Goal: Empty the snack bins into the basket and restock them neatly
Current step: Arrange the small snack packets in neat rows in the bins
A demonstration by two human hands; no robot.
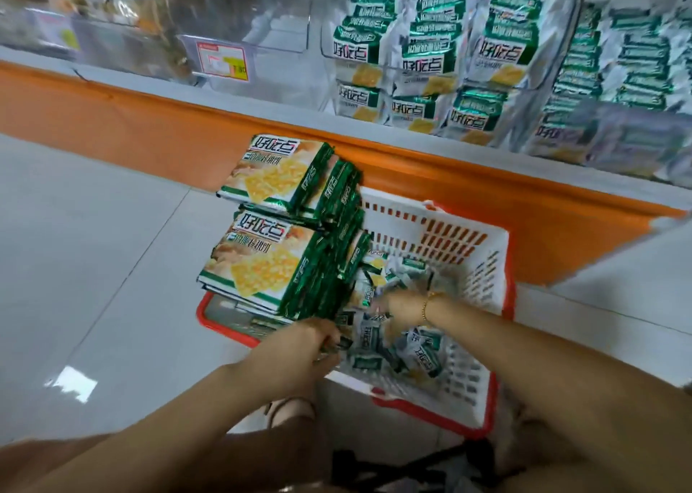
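Here both hands work inside the basket (483, 268), which sits on the floor against the orange base of the shelf. Loose packets (419, 346) fill the basket's bottom, and big packs (262, 268) are stacked on its left rim. The left hand (307, 343), at the basket's near left edge, has its fingers curled round a few dark green packets. The right hand (402, 305) is deeper in the heap towards the basket's middle. Its fingers are blurred among the wrappers, so I cannot tell whether they grip anything.

Above the basket to the left an empty bin (269, 17) waits, and the full bins (423, 43) above it show the pattern: rows with labels facing forward. Judging from that, the step is gathering a handful. To do it well, square the packets face to face in the left hand. Feed them in with the right, all turned one way, and lift only as many as the hand can hold flat.
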